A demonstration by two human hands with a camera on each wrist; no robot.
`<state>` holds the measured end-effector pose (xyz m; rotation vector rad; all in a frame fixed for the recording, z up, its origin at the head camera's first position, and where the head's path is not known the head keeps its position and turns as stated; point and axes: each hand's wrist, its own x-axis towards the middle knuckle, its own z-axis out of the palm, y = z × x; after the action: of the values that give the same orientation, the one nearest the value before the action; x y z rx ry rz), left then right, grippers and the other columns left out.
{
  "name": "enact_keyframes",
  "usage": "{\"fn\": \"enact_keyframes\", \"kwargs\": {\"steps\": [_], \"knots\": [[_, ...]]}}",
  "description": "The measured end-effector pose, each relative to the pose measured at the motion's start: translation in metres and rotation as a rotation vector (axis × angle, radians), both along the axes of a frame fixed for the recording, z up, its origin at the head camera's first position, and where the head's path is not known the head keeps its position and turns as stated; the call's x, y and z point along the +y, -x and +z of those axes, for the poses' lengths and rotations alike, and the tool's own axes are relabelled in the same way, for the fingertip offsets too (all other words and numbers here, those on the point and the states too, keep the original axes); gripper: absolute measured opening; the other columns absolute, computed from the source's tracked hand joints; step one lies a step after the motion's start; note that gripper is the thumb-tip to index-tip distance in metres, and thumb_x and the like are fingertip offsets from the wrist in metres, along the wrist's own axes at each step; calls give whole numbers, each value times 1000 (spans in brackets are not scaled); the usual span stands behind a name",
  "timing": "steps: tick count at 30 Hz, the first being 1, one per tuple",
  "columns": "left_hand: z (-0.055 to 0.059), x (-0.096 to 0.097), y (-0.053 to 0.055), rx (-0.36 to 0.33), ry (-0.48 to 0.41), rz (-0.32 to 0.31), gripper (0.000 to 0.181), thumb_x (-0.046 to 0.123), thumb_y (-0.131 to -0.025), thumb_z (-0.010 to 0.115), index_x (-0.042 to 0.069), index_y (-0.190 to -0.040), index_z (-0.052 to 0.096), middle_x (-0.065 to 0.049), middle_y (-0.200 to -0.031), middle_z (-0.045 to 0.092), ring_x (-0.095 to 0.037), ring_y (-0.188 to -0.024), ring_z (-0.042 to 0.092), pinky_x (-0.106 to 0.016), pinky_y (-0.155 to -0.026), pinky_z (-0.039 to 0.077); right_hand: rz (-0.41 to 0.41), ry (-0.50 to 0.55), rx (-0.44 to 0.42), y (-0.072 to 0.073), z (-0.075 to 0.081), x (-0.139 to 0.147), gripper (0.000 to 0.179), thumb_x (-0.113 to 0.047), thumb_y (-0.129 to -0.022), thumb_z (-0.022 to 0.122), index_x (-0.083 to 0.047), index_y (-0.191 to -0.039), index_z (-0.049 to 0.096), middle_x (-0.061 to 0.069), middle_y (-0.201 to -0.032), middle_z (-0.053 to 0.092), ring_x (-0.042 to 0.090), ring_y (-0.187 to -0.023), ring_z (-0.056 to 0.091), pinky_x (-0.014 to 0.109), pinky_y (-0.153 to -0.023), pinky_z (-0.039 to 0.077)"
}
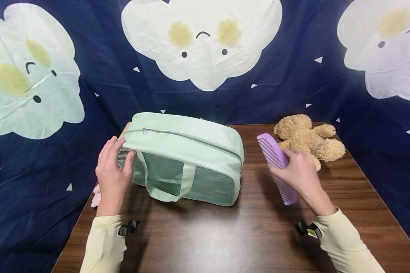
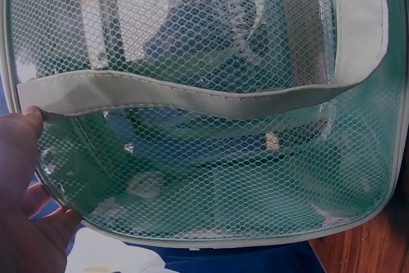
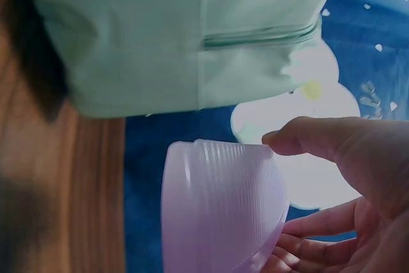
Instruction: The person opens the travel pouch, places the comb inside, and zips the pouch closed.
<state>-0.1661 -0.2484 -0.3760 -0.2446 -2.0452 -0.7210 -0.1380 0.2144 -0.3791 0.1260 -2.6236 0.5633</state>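
A mint-green toiletry bag [image 1: 188, 138] with clear mesh sides stands on the table, its zip pull near the left end of its top. My left hand [image 1: 113, 167] holds the bag's left end, thumb on the front side and fingers around the corner. In the left wrist view, the thumb is at the end of the bag's strap handle [image 2: 211, 100]. My right hand [image 1: 298, 170] pinches a purple comb [image 1: 276, 155] to the right of the bag, teeth facing left. The comb [image 3: 223, 209] is apart from the bag's end [image 3: 140, 49] in the right wrist view.
A tan teddy bear [image 1: 304, 138] lies at the table's back right, just beyond the right hand. A small pink item [image 1: 96, 196] shows at the left edge, partly hidden by the left wrist. A dark blue cloth [image 1: 102, 87] with white clouds hangs behind the wooden table [image 1: 205, 242].
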Motion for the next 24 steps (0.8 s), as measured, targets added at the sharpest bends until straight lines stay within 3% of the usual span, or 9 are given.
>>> {"fn": "enact_keyframes", "kwargs": {"steps": [11,18,24], "knots": [[-3,2,1,-7,4,14,41,5,-90,77,-4,-128,67,-28,-138,62,-50,-132,54,-55,-116,39,64,-9,29,7,49,-26,65,-37,-73,82,9,-117,71,24,-94,64,41,-81,63,55,-68,48],[-2,0,-1,-7,9,18,40,5,-90,77,-4,-128,67,-28,-138,62,-50,-131,54,-56,-116,39,164,-1,14,13,75,-58,61,-31,-77,80,7,-122,69,23,-104,66,38,-90,64,53,-73,55],[0,0,-1,-4,14,16,41,5,-90,77,-5,-128,67,-28,-138,61,-50,-131,54,-56,-116,39,260,-42,113,22,90,-83,54,-31,-75,80,5,-115,71,22,-102,67,36,-90,62,51,-72,54]]}}
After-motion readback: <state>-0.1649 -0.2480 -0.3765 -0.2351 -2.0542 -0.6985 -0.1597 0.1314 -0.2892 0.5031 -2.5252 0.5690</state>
